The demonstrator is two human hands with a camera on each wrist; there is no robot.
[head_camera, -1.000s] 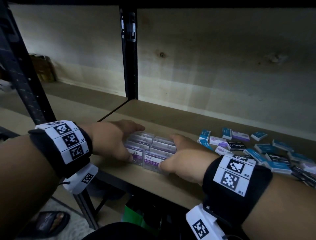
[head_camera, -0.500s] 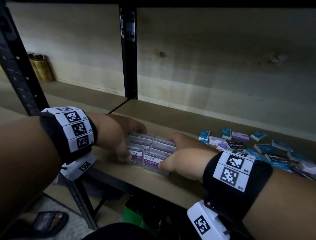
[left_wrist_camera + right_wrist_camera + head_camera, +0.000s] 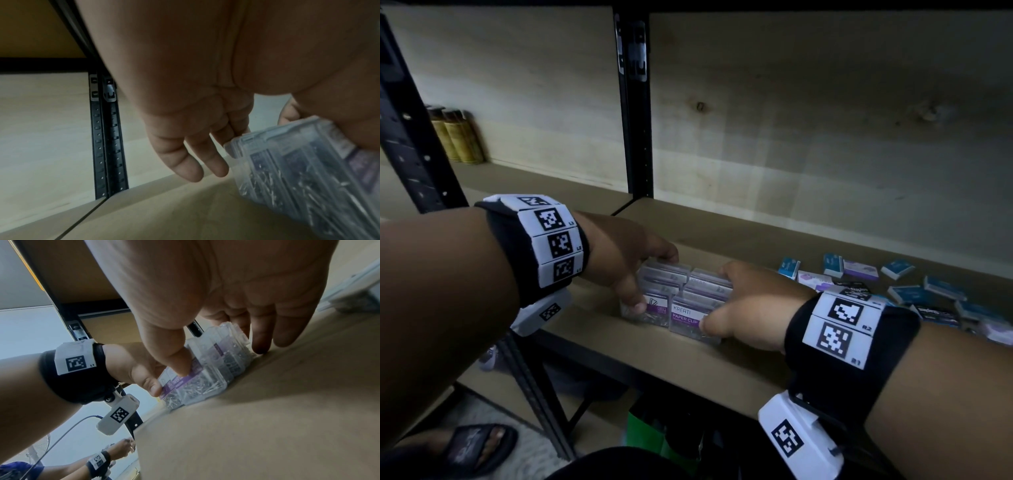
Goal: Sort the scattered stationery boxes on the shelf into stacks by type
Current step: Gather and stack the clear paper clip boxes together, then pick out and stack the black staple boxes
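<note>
Head view: left hand [image 3: 619, 253] and right hand [image 3: 750, 308] clamp curled fingers around clear paper clip boxes [image 3: 681, 301] on the shelf [image 3: 722, 359].

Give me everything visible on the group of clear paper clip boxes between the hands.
The paper clip boxes are clear plastic cases with purple-and-white labels, one reading "PAPER CLIP", with metal clips visible inside. They stand on edge in two side-by-side rows near the front of the shelf board. The left hand grips the left row, the right hand the right row, thumbs on the front boxes.
</note>
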